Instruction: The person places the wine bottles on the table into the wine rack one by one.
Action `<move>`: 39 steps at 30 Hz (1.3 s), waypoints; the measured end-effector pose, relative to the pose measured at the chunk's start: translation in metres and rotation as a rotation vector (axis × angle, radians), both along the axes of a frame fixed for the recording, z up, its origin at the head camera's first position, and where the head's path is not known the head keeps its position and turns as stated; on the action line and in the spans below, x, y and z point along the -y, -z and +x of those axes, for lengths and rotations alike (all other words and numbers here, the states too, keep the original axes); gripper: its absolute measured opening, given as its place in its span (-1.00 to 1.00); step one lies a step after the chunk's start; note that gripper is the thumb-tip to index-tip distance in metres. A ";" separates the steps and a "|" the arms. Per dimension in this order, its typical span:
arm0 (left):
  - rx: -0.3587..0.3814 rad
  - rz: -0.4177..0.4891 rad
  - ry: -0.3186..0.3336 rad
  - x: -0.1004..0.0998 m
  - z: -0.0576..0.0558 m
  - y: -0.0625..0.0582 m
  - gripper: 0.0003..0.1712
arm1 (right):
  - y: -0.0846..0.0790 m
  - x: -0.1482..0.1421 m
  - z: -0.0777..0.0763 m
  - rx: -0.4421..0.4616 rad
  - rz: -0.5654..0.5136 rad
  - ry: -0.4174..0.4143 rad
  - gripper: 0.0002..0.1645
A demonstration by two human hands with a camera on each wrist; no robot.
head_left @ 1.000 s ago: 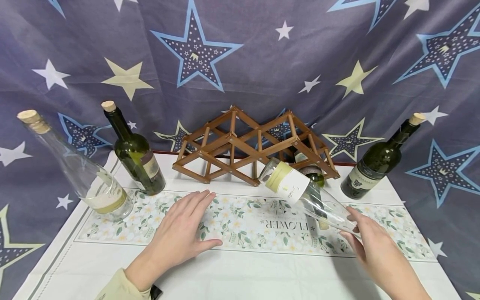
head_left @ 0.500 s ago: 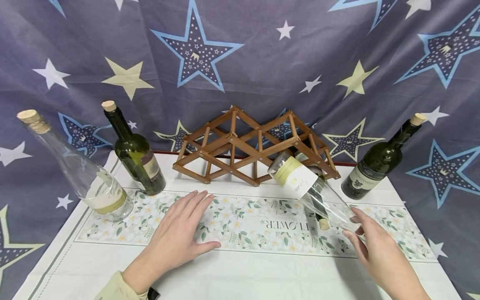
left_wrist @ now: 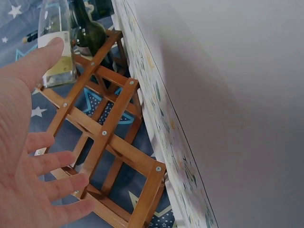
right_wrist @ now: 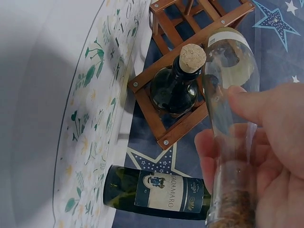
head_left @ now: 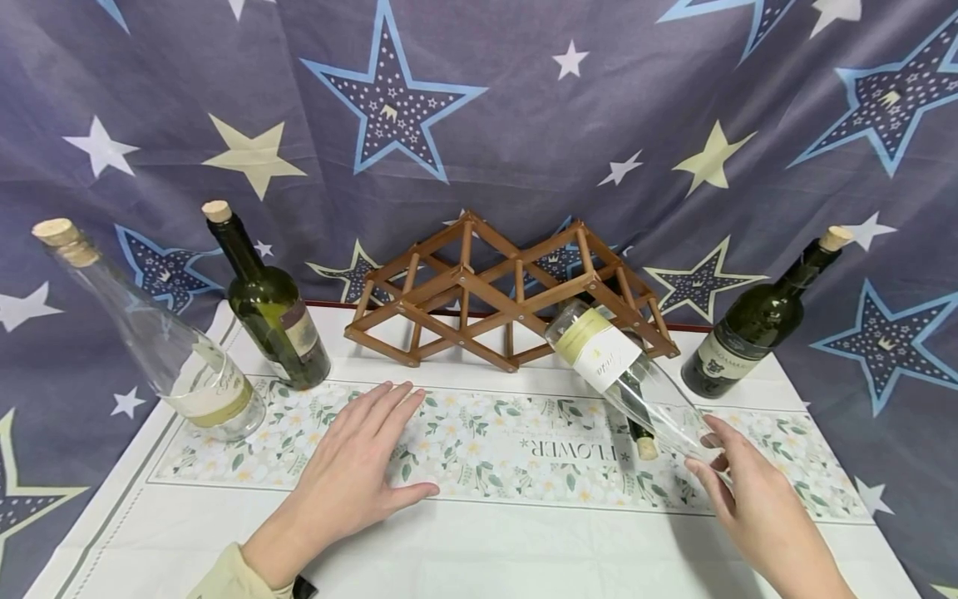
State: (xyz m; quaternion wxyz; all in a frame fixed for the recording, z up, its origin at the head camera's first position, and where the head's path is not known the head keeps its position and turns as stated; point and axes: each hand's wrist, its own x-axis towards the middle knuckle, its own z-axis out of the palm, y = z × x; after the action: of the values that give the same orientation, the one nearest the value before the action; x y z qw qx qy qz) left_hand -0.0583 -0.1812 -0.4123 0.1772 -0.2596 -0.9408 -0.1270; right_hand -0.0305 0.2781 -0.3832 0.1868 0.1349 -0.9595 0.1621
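Note:
My right hand (head_left: 771, 503) grips a clear glass wine bottle (head_left: 608, 359) by its neck, fingers and thumb around it in the right wrist view. The bottle tilts with its base up against the front right of the wooden folding wine rack (head_left: 462, 279), overlapping it in the head view. Below it, a corked green bottle (right_wrist: 173, 92) lies in the rack's right lower opening, neck toward me. My left hand (head_left: 358, 462) hovers palm down over the floral runner, fingers straight and thumb spread, holding nothing.
An upright corked green bottle (head_left: 737, 341) stands right of the rack. Left of it stand another green bottle (head_left: 277, 312) and a corked clear bottle (head_left: 213, 391). The floral runner (head_left: 464, 449) crosses the white table; a starry curtain (head_left: 524, 108) hangs behind.
My right hand has shifted slightly right, and the clear bottle's base has moved right and back toward the rack's right side. My left hand has stayed nearly still.

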 end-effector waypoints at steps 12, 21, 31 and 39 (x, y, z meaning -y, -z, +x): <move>0.006 -0.002 -0.002 0.002 0.003 0.002 0.31 | 0.002 0.004 -0.001 0.028 -0.025 0.046 -0.29; 0.004 0.000 -0.002 0.002 0.003 0.002 0.30 | 0.000 0.008 0.000 0.072 -0.042 0.072 -0.31; 0.001 0.007 0.005 0.002 0.003 0.002 0.29 | -0.006 0.015 0.003 0.153 -0.067 0.080 -0.30; 0.002 0.008 0.009 0.001 0.003 0.000 0.30 | -0.017 0.027 0.002 0.268 -0.083 0.074 -0.23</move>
State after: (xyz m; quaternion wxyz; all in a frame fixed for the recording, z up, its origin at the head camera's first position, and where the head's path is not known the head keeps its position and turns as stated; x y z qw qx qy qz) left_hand -0.0553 -0.1818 -0.4120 0.1770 -0.2629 -0.9393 -0.1317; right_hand -0.0288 0.2508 -0.3664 0.0681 0.0686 -0.9726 0.2112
